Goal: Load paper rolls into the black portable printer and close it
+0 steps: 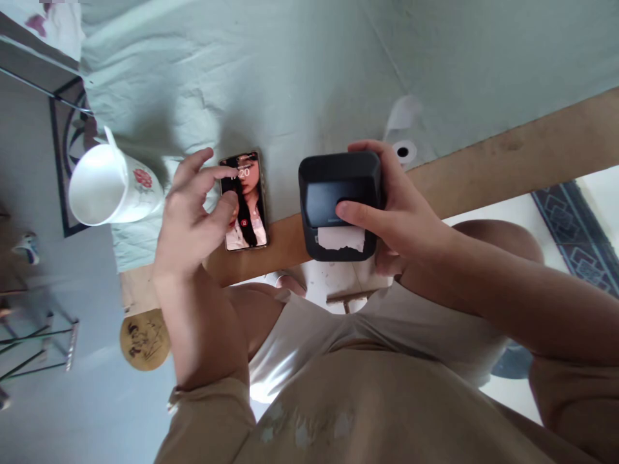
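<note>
As the right hand grips the black device by the wooden edge, the left, thumb and forefinger parted, reaches over the phone, contact unclear; apparently screen-handling, calling for a precise fingertip.

Phone: screen partly covered by the left hand, leading clock digits obscured. Black device: right side partly concealed by the right hand, small lettering beside the thumb illegible. Metal frame, blurred, cut by the left edge; purple-marked white item, cropped at upper left, nature unclear; right sleeve, cut off at right.
</note>
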The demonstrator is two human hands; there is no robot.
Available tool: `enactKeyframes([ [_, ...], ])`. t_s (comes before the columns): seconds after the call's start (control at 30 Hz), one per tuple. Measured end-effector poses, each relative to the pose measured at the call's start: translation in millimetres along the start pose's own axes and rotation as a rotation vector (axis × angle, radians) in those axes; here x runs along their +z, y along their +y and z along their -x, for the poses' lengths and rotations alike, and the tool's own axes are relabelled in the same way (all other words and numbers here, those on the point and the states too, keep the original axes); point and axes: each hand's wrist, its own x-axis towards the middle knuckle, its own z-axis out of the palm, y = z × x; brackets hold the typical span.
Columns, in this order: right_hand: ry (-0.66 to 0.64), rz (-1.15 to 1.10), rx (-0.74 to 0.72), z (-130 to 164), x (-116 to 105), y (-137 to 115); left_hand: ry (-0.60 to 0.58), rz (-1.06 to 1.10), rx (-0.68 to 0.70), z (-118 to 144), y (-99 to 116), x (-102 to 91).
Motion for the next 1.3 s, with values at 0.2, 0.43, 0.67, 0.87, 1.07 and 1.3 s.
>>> enactKeyframes([
  [0.2, -0.004, -0.004, -0.022, -1.0, -0.8, 0.5, 0.001, 0.176, -0.038, 3.0, 1.4, -2.7],
  [0.43, 0.002, 0.001, -0.039, -1.7, -0.4, 3.8, 0.058, 0.248, -0.069, 3.3, 13.0, -6.7],
  [0.67, -0.019, -0.041, -0.033, -1.0, 0.1, 2.7, -0.046, 0.285, -0.016, 3.3, 12.0, -2.7],
  [0.87, -0.009, 0.0, -0.03, -0.6, 0.1, 1.7, -0.053, 0.267, -0.025, 2.3, 14.3, 2.3],
  [1.07, -0.02, -0.021, -0.031, -0.8, 0.1, 2.4, 0.238, 0.379, 0.048, 4.1, 21.8, 0.1],
  [1.3, -0.032, -0.036, -0.05, 2.4, -1.4, 0.7, 0.297, 0.916, -0.287, 15.8, 72.9, 45.4],
])
